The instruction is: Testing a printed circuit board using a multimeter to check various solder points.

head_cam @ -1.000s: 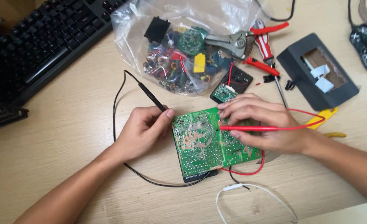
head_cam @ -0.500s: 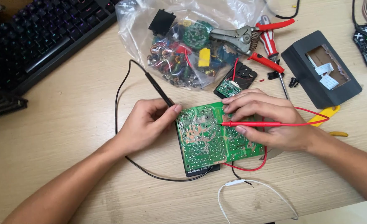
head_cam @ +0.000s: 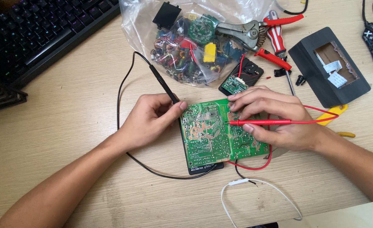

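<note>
A green circuit board lies solder side up on top of a black multimeter, near the middle of the wooden desk.

The left hand rests at the board's left edge, its fingers closed around a black test probe whose tip meets the board's upper left corner; the probe's black lead loops out to the left of the board and back under it.

The right hand lies over the board's right half, pinching a red test probe between thumb and fingers, with the tip touching the board near its middle. The red lead runs off to the right and curls back below the board.

Beyond the board's far edge sits a clear plastic bag of electronic parts, with red-handled wire strippers beside it. Right of the board stands a dark grey box. A black keyboard lies far left of it.
</note>
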